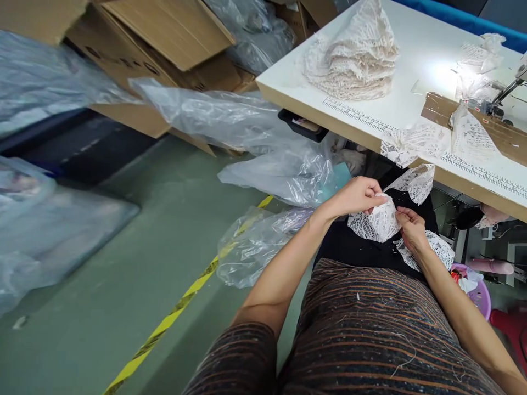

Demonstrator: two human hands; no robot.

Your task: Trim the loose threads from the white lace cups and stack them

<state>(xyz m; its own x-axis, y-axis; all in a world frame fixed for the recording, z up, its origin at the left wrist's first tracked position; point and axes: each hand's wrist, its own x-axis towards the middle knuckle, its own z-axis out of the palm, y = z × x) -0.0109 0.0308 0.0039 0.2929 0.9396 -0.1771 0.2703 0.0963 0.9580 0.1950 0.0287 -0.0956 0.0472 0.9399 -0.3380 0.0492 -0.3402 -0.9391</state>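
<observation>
Over the lap, a white lace piece [374, 222] is pinched between both hands. My left hand [368, 196] grips its top edge with closed fingers. On the right side of the same piece, my right hand [409, 224] has its fingers pressed together. Another lace piece [438, 249] lies on the lap under my right wrist. More lace [418, 184] hangs off the table's front edge, joined or close to lace on the tabletop [415, 144]. A lace piece [471, 134] rests near the sewing machine's needle area [496, 107].
A stack of lace [354, 60] sits on the white sewing table [415, 16]. Below its edge is a black tray [302, 125]. Clear plastic bags [247, 247] and cardboard boxes [164, 33] lie at left. A purple basket [480, 296] stands at right.
</observation>
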